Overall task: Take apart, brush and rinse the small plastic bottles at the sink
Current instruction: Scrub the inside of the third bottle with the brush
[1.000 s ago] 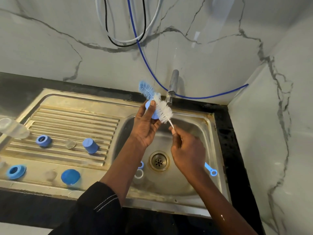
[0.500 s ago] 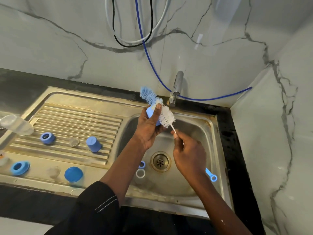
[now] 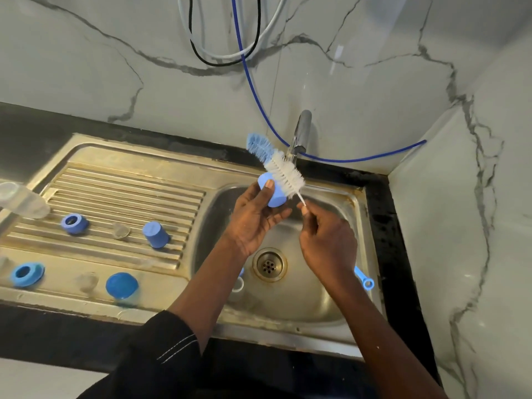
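Blue cap (image 3: 272, 192) now turned more side-on than a second ago, pinched in the left hand (image 3: 253, 218) above the sink basin (image 3: 299, 295), just in front of the tap (image 3: 300, 133); thumb pressed on its smooth wall, fingers curled behind. Bottle brush (image 3: 280, 168) lying across the cap's far side instead of poking past it, thin wire stem nipped between thumb and fingertips of the right hand (image 3: 325, 243), otherwise loosely closed. Probably mid-scrub, working round the outside of the cap; rinsing likely to come after, with no water seen running from the tap. Brush soft and bristly, white along the middle, blue at the tip. Cap a short, matte, slightly tapered plastic cylinder. Left of the basin, on the ridged steel drainboard (image 3: 123, 197): a second blue cap (image 3: 155, 234), a threaded blue ring (image 3: 74, 223), a domed blue lid (image 3: 121, 285), a clear bottle (image 3: 23, 201) at the far left. Inside the basin, by the drain (image 3: 269, 264), small rings partly hidden behind the left forearm.
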